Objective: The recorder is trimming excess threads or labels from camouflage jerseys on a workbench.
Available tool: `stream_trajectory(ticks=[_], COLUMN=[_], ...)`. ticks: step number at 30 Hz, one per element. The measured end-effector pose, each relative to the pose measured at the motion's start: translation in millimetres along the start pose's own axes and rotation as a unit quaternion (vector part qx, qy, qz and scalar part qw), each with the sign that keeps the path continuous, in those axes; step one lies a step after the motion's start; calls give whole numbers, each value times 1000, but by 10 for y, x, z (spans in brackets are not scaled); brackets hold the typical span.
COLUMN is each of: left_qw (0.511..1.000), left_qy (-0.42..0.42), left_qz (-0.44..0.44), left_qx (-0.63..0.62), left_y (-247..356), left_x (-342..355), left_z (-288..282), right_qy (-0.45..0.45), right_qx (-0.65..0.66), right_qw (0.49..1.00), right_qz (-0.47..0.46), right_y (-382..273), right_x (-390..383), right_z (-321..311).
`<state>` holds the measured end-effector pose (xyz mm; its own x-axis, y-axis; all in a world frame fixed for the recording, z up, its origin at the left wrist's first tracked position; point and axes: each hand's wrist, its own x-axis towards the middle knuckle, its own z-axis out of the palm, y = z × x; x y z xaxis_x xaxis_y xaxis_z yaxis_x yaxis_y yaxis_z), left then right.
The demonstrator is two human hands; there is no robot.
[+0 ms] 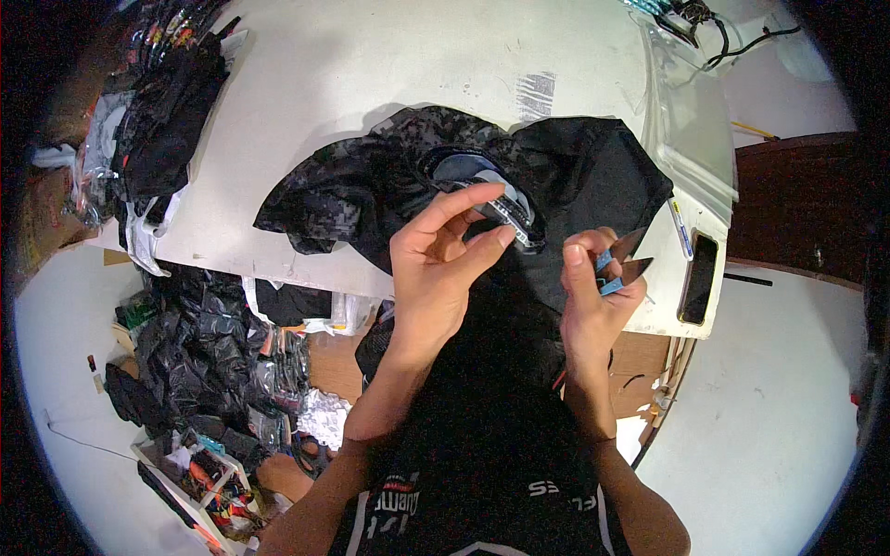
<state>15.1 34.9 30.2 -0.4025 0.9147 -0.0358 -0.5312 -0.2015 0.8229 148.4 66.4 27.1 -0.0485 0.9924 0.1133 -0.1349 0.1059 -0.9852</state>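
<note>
A black shirt [334, 195] with a grey camouflage pattern on part of it lies rumpled on the white table. At its neck opening, my left hand [431, 278] pinches a small black-and-white label [509, 217] between thumb and forefinger. My right hand [593, 301], just right of the collar, is closed round a pair of blue-handled thread snips [607, 276]. The snips' dark metal blades point up and to the right, apart from the label. My own right fingers partly hide the handles.
The white table [371, 65] carries a phone [697, 278] and a pen [680, 227] at its right edge. Folded dark garments in clear bags [167, 130] sit at the left. Black plastic bags [204, 352] and a cluttered bin [218, 491] stand below left.
</note>
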Motion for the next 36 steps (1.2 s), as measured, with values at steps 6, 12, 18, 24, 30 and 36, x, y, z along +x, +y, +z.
stream_trajectory(ticks=[6,12,18,24,30,36], left_qw=[999,1000,999,1000,999,985], left_qy=[11,9,13,-23,-20,-40], left_qz=[-28,-8,-19,9,20,74], left_qx=[-22,-29,-42,1,32,153], left_y=[15,-16,-24,6,-22,-56], left_x=[14,23,14,11,13,-23], left_z=[-27,-30,-37,-7,-38,-28], right_qy=[18,21,-110,-80,-71,-65], right_qx=[20,24,-86,3,90,-24], right_qw=[999,999,990,996,988,997], right_qz=[41,19,21,40,104,-17], right_y=[44,-22,-97,-5,-56,-187], right_x=[20,90,176,184,234,82], right_z=[-85,-76,90,112,32,251])
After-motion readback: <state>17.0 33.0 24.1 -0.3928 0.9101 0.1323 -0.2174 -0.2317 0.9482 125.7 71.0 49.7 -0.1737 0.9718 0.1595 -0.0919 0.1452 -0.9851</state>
